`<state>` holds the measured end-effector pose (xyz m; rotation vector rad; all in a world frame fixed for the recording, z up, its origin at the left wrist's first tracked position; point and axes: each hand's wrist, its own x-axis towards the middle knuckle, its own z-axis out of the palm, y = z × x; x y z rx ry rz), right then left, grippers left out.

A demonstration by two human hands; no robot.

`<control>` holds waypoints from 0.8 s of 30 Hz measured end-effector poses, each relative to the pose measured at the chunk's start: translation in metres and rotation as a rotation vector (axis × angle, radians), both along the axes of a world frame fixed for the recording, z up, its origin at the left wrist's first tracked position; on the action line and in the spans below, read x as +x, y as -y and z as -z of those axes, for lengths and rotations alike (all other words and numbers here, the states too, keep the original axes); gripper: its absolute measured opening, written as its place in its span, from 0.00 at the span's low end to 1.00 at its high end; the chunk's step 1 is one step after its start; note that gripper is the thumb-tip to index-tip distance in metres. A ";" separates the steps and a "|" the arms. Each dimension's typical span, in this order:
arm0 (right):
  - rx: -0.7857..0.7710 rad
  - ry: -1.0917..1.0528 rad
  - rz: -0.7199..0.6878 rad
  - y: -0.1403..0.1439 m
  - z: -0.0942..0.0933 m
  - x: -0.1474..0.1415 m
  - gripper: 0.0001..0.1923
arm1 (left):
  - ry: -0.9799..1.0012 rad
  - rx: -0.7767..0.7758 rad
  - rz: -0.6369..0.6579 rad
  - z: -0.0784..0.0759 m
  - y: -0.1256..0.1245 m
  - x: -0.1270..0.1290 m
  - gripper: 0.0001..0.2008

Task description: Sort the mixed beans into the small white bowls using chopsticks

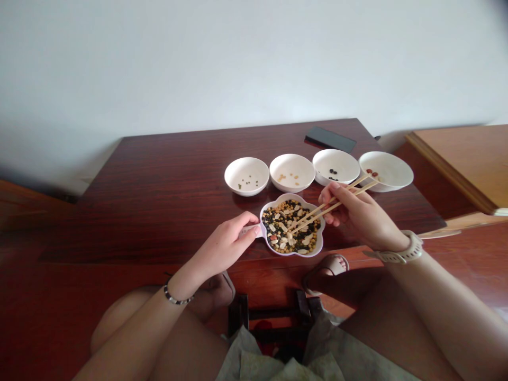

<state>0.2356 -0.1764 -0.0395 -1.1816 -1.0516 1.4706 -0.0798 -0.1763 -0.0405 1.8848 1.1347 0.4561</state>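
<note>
Knees and a patterned cloth [317,360] fill the near edge of the view, with sandalled feet under the table. Just above them, the left hand [226,246] pinches the small handle of a flower-shaped dish [292,227] heaped with mixed beans and seeds. The right hand [359,214] holds a pair of wooden chopsticks [333,203], tips down among the mix — whether they grip a piece I cannot tell.

Sorting looks barely begun: four white bowls hold only a few pieces each — green ones [246,176], yellow [292,172], black [336,166], red [386,170] — while the dish stays nearly full.

All rests on a dark red wooden table [166,180] against a plain pale wall, a black phone [330,139] at the far edge.
</note>
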 end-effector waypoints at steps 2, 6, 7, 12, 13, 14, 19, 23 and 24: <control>0.000 -0.008 0.017 0.000 0.000 0.000 0.20 | -0.002 0.005 0.000 0.000 0.000 0.000 0.13; 0.006 -0.052 0.045 -0.001 0.002 0.003 0.18 | 0.001 0.018 0.001 0.002 0.001 -0.001 0.13; 0.011 -0.061 0.048 -0.001 0.002 0.004 0.18 | 0.000 0.018 0.000 0.002 0.001 -0.001 0.13; 0.016 -0.083 0.056 -0.001 -0.002 0.005 0.18 | 0.000 0.018 0.001 0.003 0.000 -0.002 0.13; 0.016 -0.086 0.059 -0.001 -0.003 0.005 0.18 | -0.001 0.018 0.002 0.002 0.000 -0.001 0.13; 0.015 -0.087 0.058 -0.001 -0.004 0.006 0.18 | -0.003 0.020 0.003 0.002 0.000 -0.001 0.13; -0.011 -0.093 -0.015 -0.002 -0.008 0.009 0.16 | -0.009 0.019 0.003 0.002 0.000 -0.001 0.14; -0.027 -0.039 -0.078 -0.001 -0.009 0.007 0.17 | -0.009 0.017 0.003 0.002 0.000 0.000 0.14; -0.029 -0.033 -0.079 -0.001 -0.008 0.005 0.17 | -0.009 0.017 0.004 0.002 0.000 0.001 0.14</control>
